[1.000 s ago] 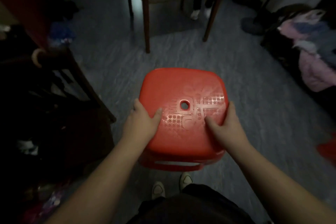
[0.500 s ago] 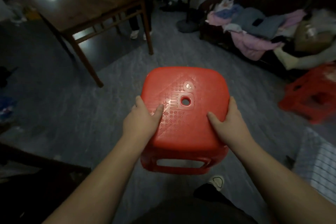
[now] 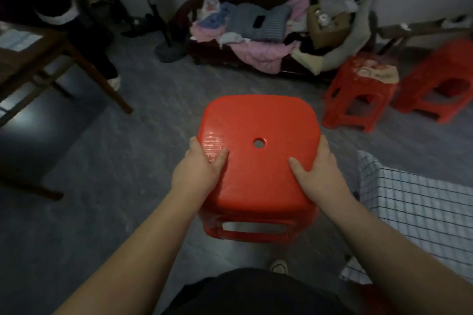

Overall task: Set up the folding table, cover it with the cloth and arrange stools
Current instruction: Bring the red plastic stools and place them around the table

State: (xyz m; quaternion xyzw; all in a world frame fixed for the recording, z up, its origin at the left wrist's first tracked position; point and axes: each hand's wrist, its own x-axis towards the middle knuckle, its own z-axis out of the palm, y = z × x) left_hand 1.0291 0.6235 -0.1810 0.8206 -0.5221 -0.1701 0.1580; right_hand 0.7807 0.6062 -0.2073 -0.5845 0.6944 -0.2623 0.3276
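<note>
A red plastic stool [image 3: 258, 120] with a round hole in its seat is held up in front of me, above the grey floor. My left hand [image 3: 199, 171] grips the seat's left edge and my right hand [image 3: 320, 171] grips its right edge, thumbs on top. At the right a white cloth with a dark check [image 3: 414, 210] hangs over a table corner. Two more red stools stand on the floor at the far right, one [image 3: 358, 94] with a pale thing on its seat, the other [image 3: 440, 84] beside it.
A dark wooden table [image 3: 28, 59] stands at the left, with a person's legs behind it. A bench [image 3: 220, 54] along the back wall is piled with clothes [image 3: 258, 30] and a cardboard box [image 3: 327, 25]. A fan base [image 3: 171, 51] sits on the floor.
The view has swung to the right with the stool held in both hands. The wooden table has slid to the left, and the checked cloth and two red stools have come into sight.
</note>
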